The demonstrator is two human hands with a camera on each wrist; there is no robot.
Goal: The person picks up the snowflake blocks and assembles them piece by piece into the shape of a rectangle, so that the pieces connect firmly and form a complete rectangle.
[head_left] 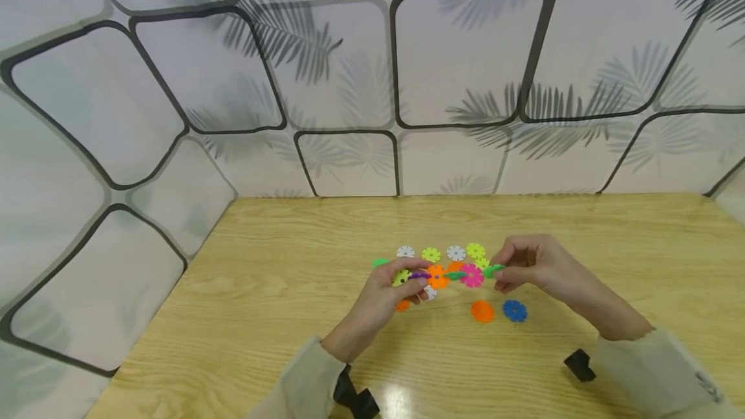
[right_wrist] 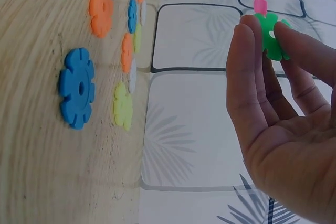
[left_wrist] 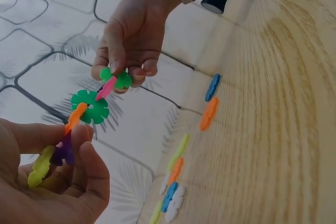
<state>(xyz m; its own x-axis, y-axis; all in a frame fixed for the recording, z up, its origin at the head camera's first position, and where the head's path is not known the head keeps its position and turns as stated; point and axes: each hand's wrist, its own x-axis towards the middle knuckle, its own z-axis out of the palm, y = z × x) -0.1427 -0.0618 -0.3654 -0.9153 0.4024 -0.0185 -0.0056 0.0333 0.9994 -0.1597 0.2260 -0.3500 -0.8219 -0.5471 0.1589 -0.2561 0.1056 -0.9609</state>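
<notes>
A chain of notched plastic snowflake discs is held in the air between both hands. My left hand pinches it near the purple disc, with a yellow-green disc at that end over the palm. Toward the right follow an orange disc, a green disc and a pink disc, slotted edge to edge. At the right end, thumb and fingers of my right hand pinch another green disc, which meets the pink one.
Loose discs lie on the wooden table behind and below the chain, some white and yellow. Nearer me are an orange disc and a blue disc. Patterned cloth borders the table's back and left.
</notes>
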